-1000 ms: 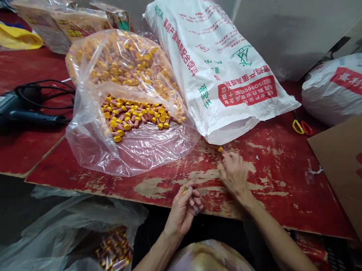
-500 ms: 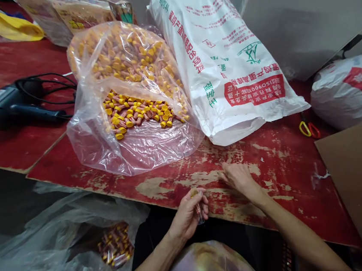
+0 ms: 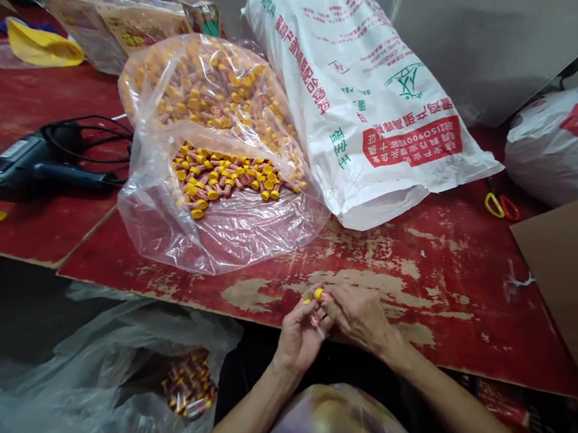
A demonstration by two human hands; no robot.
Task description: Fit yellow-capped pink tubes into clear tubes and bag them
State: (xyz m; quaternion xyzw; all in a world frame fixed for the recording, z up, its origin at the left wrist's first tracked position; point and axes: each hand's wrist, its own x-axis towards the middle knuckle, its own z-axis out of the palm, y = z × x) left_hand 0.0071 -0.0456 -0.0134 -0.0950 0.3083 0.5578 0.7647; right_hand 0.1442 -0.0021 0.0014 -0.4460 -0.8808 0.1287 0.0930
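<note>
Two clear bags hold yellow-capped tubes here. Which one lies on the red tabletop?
The clear bag beside the white sack with green print. It rests on the red tabletop; the other clear bag lies lower, past the front edge.

dim lt | glare on clear bag [image 3: 248, 240] | R hand [image 3: 361, 318] soft | btm-L dk

Yellow-capped tubes [image 3: 228, 187]: too many to count
Bags of tubes [image 3: 197, 248]: two
White sacks [image 3: 362, 107]: two
Heat gun [image 3: 28, 168]: one
Scissors [image 3: 501, 204]: one pair
</note>
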